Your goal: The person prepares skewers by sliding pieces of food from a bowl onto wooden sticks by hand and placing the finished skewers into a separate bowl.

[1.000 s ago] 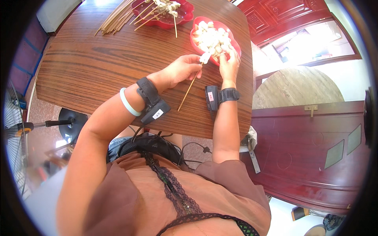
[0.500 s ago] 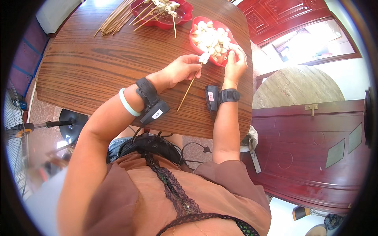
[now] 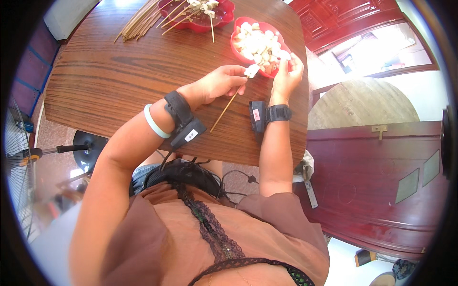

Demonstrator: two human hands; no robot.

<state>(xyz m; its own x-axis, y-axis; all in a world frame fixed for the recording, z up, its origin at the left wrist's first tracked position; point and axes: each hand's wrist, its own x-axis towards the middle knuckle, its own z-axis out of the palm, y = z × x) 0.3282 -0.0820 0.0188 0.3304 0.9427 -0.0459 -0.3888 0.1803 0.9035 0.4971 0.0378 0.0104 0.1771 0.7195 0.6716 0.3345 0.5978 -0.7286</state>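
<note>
A thin wooden skewer [image 3: 223, 113] slants over the table, with white food pieces [image 3: 251, 71] on its upper end. My left hand [image 3: 223, 85] is closed around the skewer just below those pieces. Beside it stands a red bowl [image 3: 237, 49] heaped with pale, chunky food pieces [image 3: 257, 43], washed out by bright light. My right hand [image 3: 287, 80] is at the bowl's near right edge, thumb and fingers pinched on a small white food piece [image 3: 285, 56]. What kind of food it is cannot be made out.
Farther left, a red scalloped dish [image 3: 224, 19] bears several loaded skewers, their sticks poking over its rim. Next to it lies a bundle of bare skewers [image 3: 139, 21]. The wooden table [image 3: 143, 81] ends close to my body. A fan [image 3: 21, 157] stands at the left.
My left hand and the loaded skewer have shifted slightly right, and the skewer's lower end has swung a little left. My right hand has drawn slightly right, a white piece showing at its fingertips.
</note>
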